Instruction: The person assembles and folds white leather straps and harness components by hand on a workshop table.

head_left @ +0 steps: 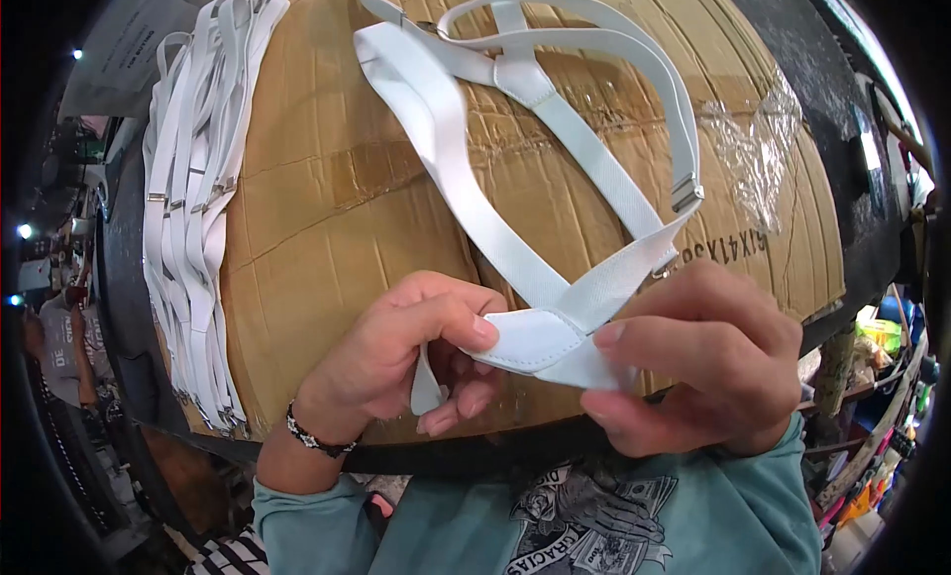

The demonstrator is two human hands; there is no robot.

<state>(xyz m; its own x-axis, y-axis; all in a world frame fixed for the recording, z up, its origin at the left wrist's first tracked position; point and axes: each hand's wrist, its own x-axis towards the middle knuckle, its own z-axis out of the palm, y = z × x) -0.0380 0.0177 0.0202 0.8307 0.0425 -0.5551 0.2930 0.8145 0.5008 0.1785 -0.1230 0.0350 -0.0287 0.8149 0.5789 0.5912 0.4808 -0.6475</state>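
Pinching the flat white elastic suspenders [594, 159] around their stitched patch [525, 339], the left hand [396, 337] and right hand [708, 352] could twist the straps [501, 238] by pulling unevenly.

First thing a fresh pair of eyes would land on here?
Probably the white strap assembly looping over the middle of the brown cardboard, its stitched white patch pinched by the left hand while the right hand is at the strap just beside it. Next, the bundle of white straps with metal clips laid lengthwise along the cardboard's left side. Then the black-printed teal sleeved top at the bottom edge.
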